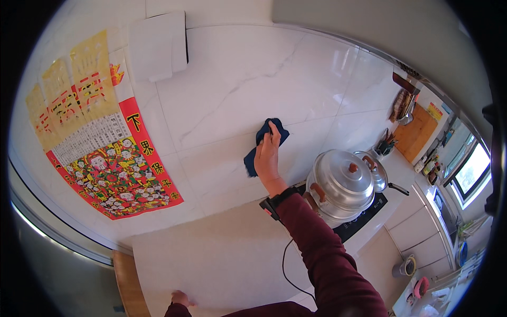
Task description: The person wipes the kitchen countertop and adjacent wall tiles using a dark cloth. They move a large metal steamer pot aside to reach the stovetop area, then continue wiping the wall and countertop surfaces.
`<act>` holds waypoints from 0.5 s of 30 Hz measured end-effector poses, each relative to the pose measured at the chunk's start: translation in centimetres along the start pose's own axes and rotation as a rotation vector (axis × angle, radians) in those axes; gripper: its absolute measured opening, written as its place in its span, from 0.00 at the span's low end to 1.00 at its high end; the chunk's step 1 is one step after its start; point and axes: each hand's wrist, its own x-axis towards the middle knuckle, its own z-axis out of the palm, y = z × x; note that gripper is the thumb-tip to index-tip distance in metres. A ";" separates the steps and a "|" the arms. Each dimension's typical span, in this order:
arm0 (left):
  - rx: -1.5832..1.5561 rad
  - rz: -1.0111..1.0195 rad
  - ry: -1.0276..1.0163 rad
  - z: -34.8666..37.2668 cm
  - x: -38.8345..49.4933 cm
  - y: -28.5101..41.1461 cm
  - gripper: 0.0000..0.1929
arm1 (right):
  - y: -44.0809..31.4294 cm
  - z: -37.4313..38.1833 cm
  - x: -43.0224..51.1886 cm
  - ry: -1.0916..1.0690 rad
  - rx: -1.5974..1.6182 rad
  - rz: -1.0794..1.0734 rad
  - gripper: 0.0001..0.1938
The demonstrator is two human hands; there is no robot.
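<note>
My right hand [268,157] presses a dark blue cloth [276,128] against the white marble-patterned wall tiles [233,103]. Parts of the cloth stick out past the fingers and on the left side of the hand. A dark band with a device sits on that wrist, below a maroon sleeve. At the bottom of the view, my left hand [181,298] rests at the near edge of the pale countertop [214,253]. It looks slightly blurred, its fingers are partly hidden, and no object shows in it.
A steamer pot [342,184] stands on a black cooktop [366,216] close to my right forearm, with a lidded pan [378,174] behind. A printed poster [119,170] hangs left; a range hood [380,23] juts out above. A black cable [283,261] hangs beside the counter.
</note>
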 end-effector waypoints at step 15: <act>0.041 -0.024 -0.007 -0.5 -0.1 0.4 0.65 | 0.3 -0.3 0.4 -0.059 0.054 0.139 0.15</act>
